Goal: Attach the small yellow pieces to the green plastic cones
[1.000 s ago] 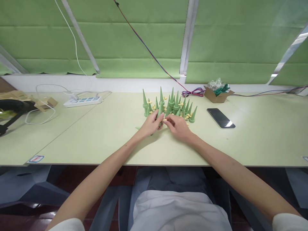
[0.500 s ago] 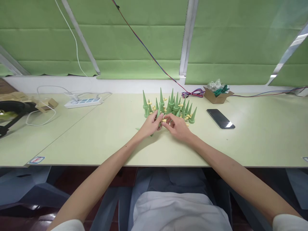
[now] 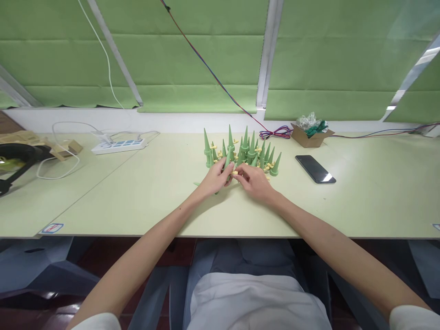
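Note:
My left hand (image 3: 217,178) is closed around a green cone (image 3: 228,160) that points up, in front of the group of cones. Close on its right, my right hand (image 3: 253,181) has thumb and forefinger pinched on a small yellow piece (image 3: 234,173), which lies against the held cone. Just behind both hands, several green cones (image 3: 252,149) stand upright on the table, with small yellow pieces (image 3: 268,167) among them. Part of another green piece (image 3: 196,184) shows left of my left wrist.
A black phone (image 3: 315,169) lies right of the cones. Behind it are a small cardboard box (image 3: 308,140) with plastic and a coiled red-blue cable (image 3: 276,133). A white power strip (image 3: 119,146) and black object (image 3: 24,158) are at left.
The fingers of my right hand have drawn closer together around the yellow piece. My left hand and the standing cones look the same.

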A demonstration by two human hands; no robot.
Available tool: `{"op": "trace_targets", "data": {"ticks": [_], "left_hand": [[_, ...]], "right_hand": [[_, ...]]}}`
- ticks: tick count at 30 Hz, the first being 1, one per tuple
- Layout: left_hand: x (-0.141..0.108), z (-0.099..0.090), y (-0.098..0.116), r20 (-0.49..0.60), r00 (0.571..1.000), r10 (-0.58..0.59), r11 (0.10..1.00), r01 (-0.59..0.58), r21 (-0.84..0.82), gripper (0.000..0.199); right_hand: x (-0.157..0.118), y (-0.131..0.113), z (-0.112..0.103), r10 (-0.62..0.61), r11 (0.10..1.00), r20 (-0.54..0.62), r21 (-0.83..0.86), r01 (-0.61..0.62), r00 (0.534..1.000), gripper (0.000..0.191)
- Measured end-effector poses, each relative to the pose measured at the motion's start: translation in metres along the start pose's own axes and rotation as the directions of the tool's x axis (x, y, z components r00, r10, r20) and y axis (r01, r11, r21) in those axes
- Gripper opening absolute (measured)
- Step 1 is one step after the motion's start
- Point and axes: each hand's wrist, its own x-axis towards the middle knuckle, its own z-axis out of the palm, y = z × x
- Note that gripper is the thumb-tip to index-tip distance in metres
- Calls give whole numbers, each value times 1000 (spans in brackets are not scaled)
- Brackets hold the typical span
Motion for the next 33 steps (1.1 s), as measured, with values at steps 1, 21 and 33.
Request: {"op": "trace_targets", "data": {"ticks": [1, 21, 33], "left_hand": [[0, 0, 0, 3, 1000, 1, 1000, -1, 4, 39], [0, 1, 4, -20, 1000, -7, 1000, 7, -15, 38], [0, 1, 2, -10, 1000, 6, 1000, -5, 14, 38]], "right_hand": [[0, 0, 0, 2, 1000, 5, 0, -2, 1000, 17], [0, -5, -1, 63, 998, 35, 11, -63, 997, 19], [-1, 1, 0, 30, 999, 25, 21, -30, 999, 13]]}}
